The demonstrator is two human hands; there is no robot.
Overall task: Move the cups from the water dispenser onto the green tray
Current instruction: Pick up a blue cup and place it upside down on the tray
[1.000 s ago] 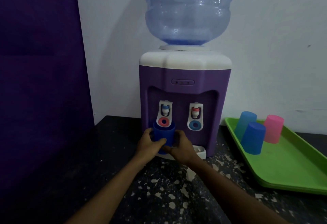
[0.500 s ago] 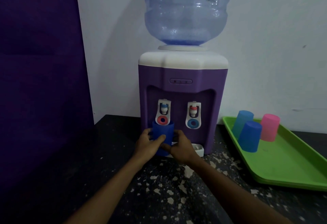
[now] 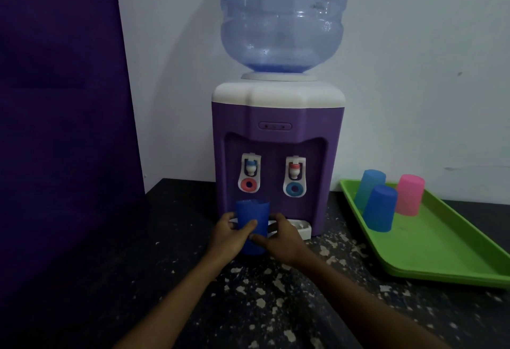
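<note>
A dark blue cup (image 3: 252, 215) stands upright, mouth up, in front of the purple and white water dispenser (image 3: 277, 139), below its left tap. My left hand (image 3: 230, 235) wraps the cup from the left and my right hand (image 3: 280, 234) from the right, so both grip it. Their fingers cover its lower part. The green tray (image 3: 441, 244) lies to the right on the counter. It carries three upside-down cups: a light blue cup (image 3: 368, 186), a dark blue cup (image 3: 380, 208) and a pink cup (image 3: 409, 194).
A large clear water bottle (image 3: 281, 15) sits on top of the dispenser. The white drip tray (image 3: 299, 228) sticks out at the dispenser's base. A dark purple panel (image 3: 60, 100) rises on the left. The black speckled counter (image 3: 262, 293) runs toward me.
The cup has come slightly toward me and down from under the left tap, with both hands staying on it. The view has shifted a little to the right.
</note>
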